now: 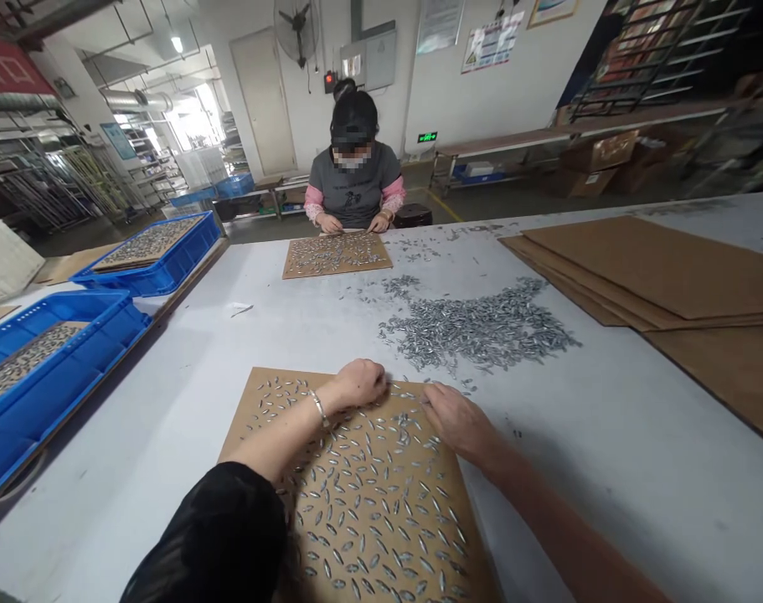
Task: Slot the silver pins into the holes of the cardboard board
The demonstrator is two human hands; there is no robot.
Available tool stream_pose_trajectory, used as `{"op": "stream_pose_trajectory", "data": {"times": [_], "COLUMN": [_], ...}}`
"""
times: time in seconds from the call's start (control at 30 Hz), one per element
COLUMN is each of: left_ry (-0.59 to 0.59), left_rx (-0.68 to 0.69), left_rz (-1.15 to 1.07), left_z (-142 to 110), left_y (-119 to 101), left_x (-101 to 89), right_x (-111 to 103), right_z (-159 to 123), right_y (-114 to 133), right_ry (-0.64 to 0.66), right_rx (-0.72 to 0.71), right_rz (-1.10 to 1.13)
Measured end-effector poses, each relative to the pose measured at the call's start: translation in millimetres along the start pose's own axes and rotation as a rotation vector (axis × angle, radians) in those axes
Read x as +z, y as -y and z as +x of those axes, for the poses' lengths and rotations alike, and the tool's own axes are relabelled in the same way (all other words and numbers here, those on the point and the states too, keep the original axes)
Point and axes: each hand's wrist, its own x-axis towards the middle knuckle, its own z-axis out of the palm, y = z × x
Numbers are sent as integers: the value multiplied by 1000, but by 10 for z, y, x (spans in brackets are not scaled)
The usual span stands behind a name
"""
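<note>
A brown cardboard sheet (255, 402) lies in front of me on the white table, covered with many small silver metal pieces (368, 494) spread flat. My left hand (359, 381), with a bracelet at the wrist, rests at the sheet's far edge with its fingers curled down onto the pieces. My right hand (456, 419) lies on the sheet's far right corner, fingers bent and pressed on the pieces. What either hand holds, if anything, is hidden. A loose heap of the same metal pieces (475, 331) sits just beyond both hands.
A person (354, 172) sits across the table at another cardboard sheet (336, 254) of pieces. Two blue crates (54, 368) (161, 268) with filled sheets stand at the left. A stack of bare cardboard sheets (657, 276) lies at the right.
</note>
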Motion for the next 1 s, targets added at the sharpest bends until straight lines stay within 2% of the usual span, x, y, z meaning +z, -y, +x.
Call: {"op": "stream_pose_trajectory", "data": {"times": [0.13,0.33,0.47,0.7,0.9,1.0], "left_ry": [57,75,79,115,124,98], "left_rx": [92,36,4,-2,9,3], "left_rz": [-106,-55,2,29,41,48], "left_z": [-235,-283,-231,-155,-177,-201], "left_y": [111,153,96,63,93,89], "left_x": [25,202,267,332,307,331], "right_x": [-59,-50,-69,-122,-86,-86], "right_z": [139,364,378,260,268,328], "right_y": [217,492,457,197,279,333], "right_ry": [76,175,253,159,125,132], "right_rx": [-4,-18,-2,142,22,30], "right_rz": [-30,-90,-39,140,104,85]}}
